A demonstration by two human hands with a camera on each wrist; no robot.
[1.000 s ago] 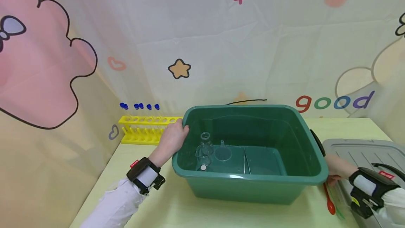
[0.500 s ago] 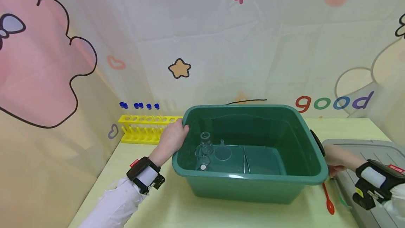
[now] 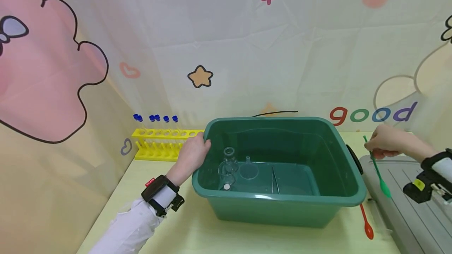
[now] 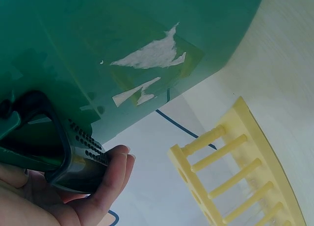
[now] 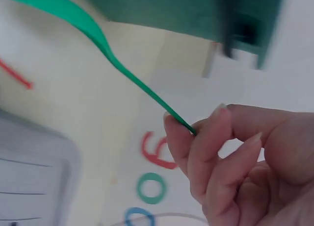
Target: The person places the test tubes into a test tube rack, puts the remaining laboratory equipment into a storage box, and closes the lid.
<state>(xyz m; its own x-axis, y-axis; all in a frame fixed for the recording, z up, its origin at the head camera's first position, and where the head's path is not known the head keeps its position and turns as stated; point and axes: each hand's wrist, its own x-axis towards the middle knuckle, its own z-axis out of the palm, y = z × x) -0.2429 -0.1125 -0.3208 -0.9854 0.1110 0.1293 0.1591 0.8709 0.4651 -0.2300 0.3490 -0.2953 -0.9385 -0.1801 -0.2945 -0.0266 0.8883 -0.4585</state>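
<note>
My left hand (image 3: 190, 153) grips the left side of a green plastic tub (image 3: 275, 213); in the left wrist view its fingers curl round a black handle (image 4: 81, 172). Over the grey lid, right of the tub, my right hand (image 3: 386, 141) pinches a green spoon (image 3: 385, 188) by its thin handle, bowl end hanging down. The right wrist view shows the green spoon (image 5: 91, 27) between thumb and fingers. Inside the tub are a clear beaker (image 3: 226, 173), a glass vessel with a round mouth (image 3: 229, 152), a clear funnel (image 3: 248, 171) and thin metal tweezers (image 3: 277, 181).
A red spoon (image 3: 369, 230) and a long clear object (image 3: 380, 216) lie between the tub and a ribbed grey lid (image 3: 409, 211). Behind my left hand stands a yellow test tube rack (image 3: 159, 155) with several blue-capped tubes. A printed cloth (image 3: 240, 62) hangs behind the table.
My right hand has risen from beside the tub, moving back and right, and lifted the green spoon off the table. My left hand and the tub have stayed put.
</note>
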